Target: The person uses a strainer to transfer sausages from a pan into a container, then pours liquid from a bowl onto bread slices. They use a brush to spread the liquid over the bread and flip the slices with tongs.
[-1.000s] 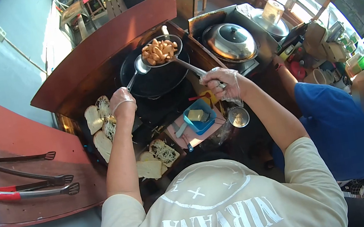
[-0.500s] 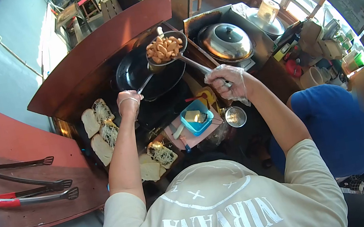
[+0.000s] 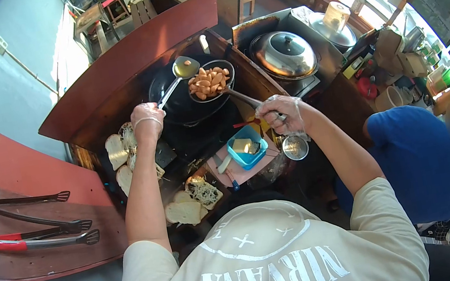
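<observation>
My left hand [image 3: 149, 122], in a clear plastic glove, is wrapped round the handle of a metal wok spatula [image 3: 168, 94]. Yellowish liquid and one small brown piece sit in its head. My right hand [image 3: 281, 115], gloved likewise, grips the long handle of a round strainer [image 3: 233, 73]. Heaped in it are several orange-brown pieces [image 3: 208, 82], perhaps cut sausage. Beneath both tools lies a black wok [image 3: 188, 114], partly hidden by them. The spatula head is just left of the strainer, over the wok's far rim.
Bread slices with shreds [image 3: 204, 191] lie by the wok. A blue tub [image 3: 247, 147] sits on a pink board [image 3: 241, 175]; a metal cup [image 3: 295, 148] is beside it. A lidded pan [image 3: 284, 55] stands right. Tongs [image 3: 45, 242] hang left. A person in blue [image 3: 419, 161] is close on the right.
My left hand has risen slightly left, bringing the spatula head from beneath the strainer up to its left side, with liquid in it. The strainer has dropped a little lower.
</observation>
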A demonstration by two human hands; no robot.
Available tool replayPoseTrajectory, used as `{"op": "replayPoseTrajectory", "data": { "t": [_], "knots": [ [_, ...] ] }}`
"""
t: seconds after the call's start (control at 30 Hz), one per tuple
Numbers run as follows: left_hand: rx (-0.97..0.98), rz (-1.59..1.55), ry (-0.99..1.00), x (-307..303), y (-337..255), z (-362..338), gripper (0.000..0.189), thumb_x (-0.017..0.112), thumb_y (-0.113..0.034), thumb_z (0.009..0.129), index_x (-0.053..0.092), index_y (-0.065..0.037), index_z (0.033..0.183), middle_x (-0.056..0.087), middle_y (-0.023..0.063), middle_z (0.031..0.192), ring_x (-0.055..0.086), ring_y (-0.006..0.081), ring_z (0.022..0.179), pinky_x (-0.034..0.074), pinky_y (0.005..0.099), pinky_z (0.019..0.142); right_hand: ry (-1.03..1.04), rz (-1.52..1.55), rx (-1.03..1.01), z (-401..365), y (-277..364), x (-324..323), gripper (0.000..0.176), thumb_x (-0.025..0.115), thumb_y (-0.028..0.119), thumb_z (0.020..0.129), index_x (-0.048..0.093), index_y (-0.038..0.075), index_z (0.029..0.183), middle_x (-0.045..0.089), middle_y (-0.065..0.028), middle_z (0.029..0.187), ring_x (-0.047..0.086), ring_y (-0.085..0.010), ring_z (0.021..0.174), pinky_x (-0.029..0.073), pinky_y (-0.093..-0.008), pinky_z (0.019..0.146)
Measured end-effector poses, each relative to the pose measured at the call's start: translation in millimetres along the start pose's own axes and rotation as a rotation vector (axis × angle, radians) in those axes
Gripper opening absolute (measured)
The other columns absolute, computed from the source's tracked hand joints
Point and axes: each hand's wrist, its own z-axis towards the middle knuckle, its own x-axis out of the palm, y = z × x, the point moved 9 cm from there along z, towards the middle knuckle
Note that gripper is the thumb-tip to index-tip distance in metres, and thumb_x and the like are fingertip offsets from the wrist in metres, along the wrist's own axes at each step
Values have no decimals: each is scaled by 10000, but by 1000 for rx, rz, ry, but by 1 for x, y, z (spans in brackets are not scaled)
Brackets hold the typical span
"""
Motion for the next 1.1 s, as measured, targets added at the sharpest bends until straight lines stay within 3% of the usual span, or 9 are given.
{"op": "replayPoseTrajectory", "data": {
  "t": [0.1, 0.17, 0.37, 0.6, 0.7, 1.0, 1.1],
  "knots": [
    [145, 244, 8, 2, -9, -1, 212, 645, -186, 854, 748, -81, 1006, 720, 162, 949, 688, 338, 914, 545, 406, 843, 97, 91, 39, 26, -10, 3, 80, 599, 115, 917, 595, 68, 853, 474, 53, 590, 396, -47, 468, 313, -217, 428],
    [190, 216, -197, 5, 9, 2, 182, 603, -181, 891, 740, -87, 967, 714, 158, 897, 691, 340, 856, 557, 417, 789, 96, 88, 27, 33, -13, 6, 86, 596, 120, 921, 594, 69, 852, 470, 53, 588, 396, -46, 469, 314, -216, 429],
    [59, 318, -175, 12, 29, 6, 179, 573, -166, 917, 740, -114, 958, 720, 147, 874, 705, 331, 820, 572, 428, 736, 65, 71, 26, 37, -21, 7, 102, 584, 129, 936, 588, 71, 852, 452, 60, 589, 376, -50, 476, 295, -226, 443],
    [-13, 302, -98, 41, 49, 14, 179, 595, -154, 903, 744, -130, 998, 728, 145, 928, 712, 326, 885, 581, 417, 780, 53, 64, 9, 14, -3, 12, 92, 592, 121, 932, 591, 66, 858, 453, 66, 600, 363, -46, 466, 290, -225, 429],
    [-58, 189, -20, 49, 49, 14, 233, 622, -140, 881, 746, -173, 1075, 724, 139, 1041, 707, 320, 957, 581, 410, 818, 88, 96, -22, 1, 16, 18, 87, 609, 114, 919, 596, 58, 853, 443, 69, 600, 355, -36, 448, 301, -214, 407],
    [-200, -55, 66, 62, 33, 1, 223, 627, -117, 851, 764, -148, 1025, 724, 148, 1049, 689, 333, 1004, 548, 423, 890, 84, 47, -110, -25, 48, 30, 110, 632, 129, 909, 587, 46, 853, 430, 74, 594, 353, -23, 451, 303, -200, 402],
    [-215, -156, 107, 78, 35, -4, 231, 733, -128, 764, 769, -122, 992, 735, 145, 1017, 703, 307, 966, 550, 394, 868, 70, 53, -103, -23, 46, 28, 110, 634, 131, 907, 585, 52, 849, 430, 76, 594, 347, -23, 452, 303, -202, 401]
  ]
}}
